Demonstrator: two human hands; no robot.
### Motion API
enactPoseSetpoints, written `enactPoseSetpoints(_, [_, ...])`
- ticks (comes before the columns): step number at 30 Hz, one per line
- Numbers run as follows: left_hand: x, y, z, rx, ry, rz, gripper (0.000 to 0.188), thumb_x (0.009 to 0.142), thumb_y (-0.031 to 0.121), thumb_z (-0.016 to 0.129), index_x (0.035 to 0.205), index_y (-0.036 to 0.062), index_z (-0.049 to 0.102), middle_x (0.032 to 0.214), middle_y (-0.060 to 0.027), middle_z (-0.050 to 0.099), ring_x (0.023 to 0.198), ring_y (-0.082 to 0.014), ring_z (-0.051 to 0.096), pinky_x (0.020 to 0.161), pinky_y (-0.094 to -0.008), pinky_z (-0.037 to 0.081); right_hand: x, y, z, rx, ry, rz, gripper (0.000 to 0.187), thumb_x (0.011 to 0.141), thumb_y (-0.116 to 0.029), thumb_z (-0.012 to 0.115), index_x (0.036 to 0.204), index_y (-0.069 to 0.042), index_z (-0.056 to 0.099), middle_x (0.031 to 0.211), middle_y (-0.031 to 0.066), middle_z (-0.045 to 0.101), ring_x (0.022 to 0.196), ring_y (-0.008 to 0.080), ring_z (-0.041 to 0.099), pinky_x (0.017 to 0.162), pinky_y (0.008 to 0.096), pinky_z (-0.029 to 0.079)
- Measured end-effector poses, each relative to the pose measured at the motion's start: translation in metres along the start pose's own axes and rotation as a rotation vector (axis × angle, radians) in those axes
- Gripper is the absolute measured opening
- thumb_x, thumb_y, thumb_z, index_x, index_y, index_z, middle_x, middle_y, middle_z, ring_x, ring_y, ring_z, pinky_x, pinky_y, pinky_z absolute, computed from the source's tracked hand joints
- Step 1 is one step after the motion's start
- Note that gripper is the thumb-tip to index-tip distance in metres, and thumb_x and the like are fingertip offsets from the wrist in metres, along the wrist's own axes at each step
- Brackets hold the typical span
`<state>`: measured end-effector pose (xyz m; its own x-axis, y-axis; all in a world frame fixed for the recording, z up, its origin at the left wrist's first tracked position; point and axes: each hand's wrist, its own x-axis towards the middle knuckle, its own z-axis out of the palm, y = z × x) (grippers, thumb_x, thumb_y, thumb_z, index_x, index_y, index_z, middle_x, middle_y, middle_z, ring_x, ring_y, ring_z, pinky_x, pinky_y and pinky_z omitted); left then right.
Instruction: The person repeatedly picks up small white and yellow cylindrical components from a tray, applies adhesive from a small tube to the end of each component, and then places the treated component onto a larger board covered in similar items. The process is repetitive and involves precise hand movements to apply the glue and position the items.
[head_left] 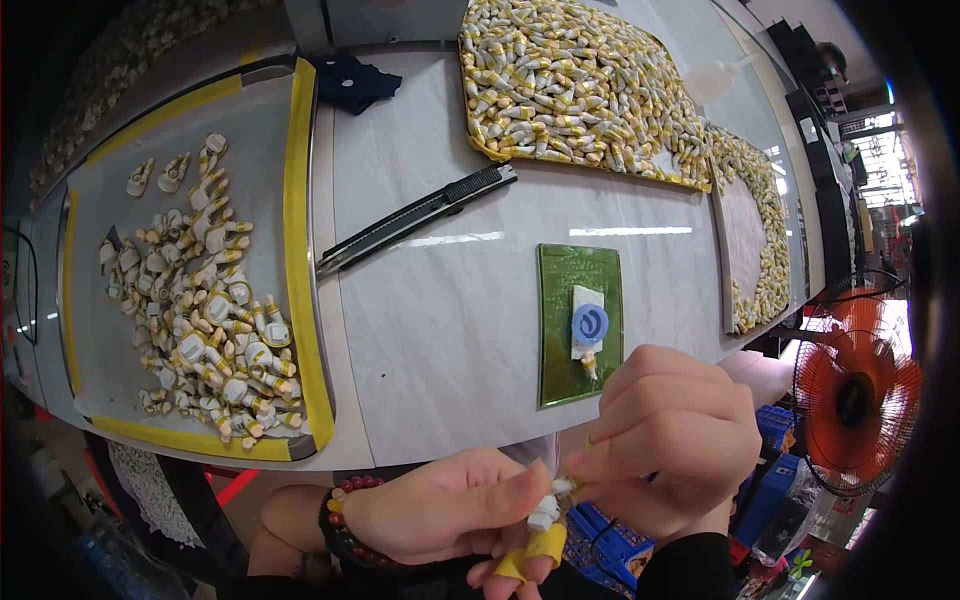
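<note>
1. Table (440,320): pale, marbled, across the middle of the view.
2. Left tray (313,330): yellow-taped rim, loose heap of small white-and-yellow pieces (195,310).
3. Far tray (668,163): densely covered with similar pieces.
4. Right tray (742,230): just beside the far tray; pieces around a bare patch.
5. Right hand (675,435): fingers curled in, thumb and forefinger pinching the end of a small white piece (543,514).
6. Left hand (445,508): beads at wrist; thumb pressed to fingers, pinching the same piece. Yellow strip (545,545) at its fingers; cannot tell whether wrapped round them.
7. Green plate (558,300): flat on table, beyond the right hand.
8. Dark cutter (420,218): slantwise, one end at the left tray.
9. Blue disc (590,323): on the green plate.
10. White piece: between both hands, near the table's near edge.
</note>
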<state>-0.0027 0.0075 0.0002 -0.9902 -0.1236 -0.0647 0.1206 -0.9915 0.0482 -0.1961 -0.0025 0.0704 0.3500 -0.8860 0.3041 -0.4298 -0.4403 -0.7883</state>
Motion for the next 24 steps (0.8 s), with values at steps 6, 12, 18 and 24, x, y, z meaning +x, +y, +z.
enactPoseSetpoints(6, [-0.001, 0.001, 0.002, -0.03, 0.04, -0.025, 0.062, 0.096, 0.046, 0.031, 0.078, -0.0063, 0.058, 0.065, -0.0131, 0.062, 0.049, -0.0172, 0.061, 0.059, -0.0327, 0.057, -0.004, -0.001, 0.008, 0.006, 0.092, 0.088, 0.018, 0.062, -0.017, 0.077, 0.064, -0.006, 0.064, 0.056, 0.0021, 0.056, 0.049, 0.0179, 0.051, 0.047, 0.0284, 0.04])
enactPoseSetpoints(12, [0.001, 0.007, 0.005, -0.096, 0.0, -0.036, 0.05, 0.094, 0.039, 0.044, 0.084, -0.0075, 0.058, 0.072, -0.0146, 0.064, 0.055, -0.0188, 0.062, 0.059, -0.0314, 0.055, -0.004, 0.004, 0.006, 0.026, 0.097, 0.001, 0.016, 0.062, -0.016, 0.077, 0.064, -0.007, 0.064, 0.056, 0.0015, 0.056, 0.05, 0.0167, 0.051, 0.047, 0.027, 0.04])
enactPoseSetpoints(18, [-0.001, 0.01, 0.004, 0.72, 0.054, 0.15, 0.037, 0.094, 0.032, 0.051, 0.107, -0.002, 0.057, 0.087, -0.0065, 0.063, 0.072, -0.0096, 0.06, 0.063, -0.0214, 0.045, -0.01, -0.013, 0.008, -0.132, 0.164, -0.049, 0.006, 0.065, -0.008, 0.07, 0.069, -0.007, 0.066, 0.062, 0.0027, 0.06, 0.053, 0.0153, 0.053, 0.048, 0.0249, 0.042])
enactPoseSetpoints(24, [-0.006, 0.013, 0.017, 1.089, 0.354, 0.57, 0.032, 0.078, 0.018, 0.072, 0.101, -0.0009, 0.061, 0.08, -0.0086, 0.063, 0.067, -0.0131, 0.061, 0.061, -0.0228, 0.047, -0.012, -0.007, -0.005, -0.114, -0.074, -0.277, 0.011, 0.068, -0.007, 0.068, 0.079, -0.005, 0.069, 0.075, 0.0046, 0.063, 0.064, 0.014, 0.055, 0.053, 0.0237, 0.042])
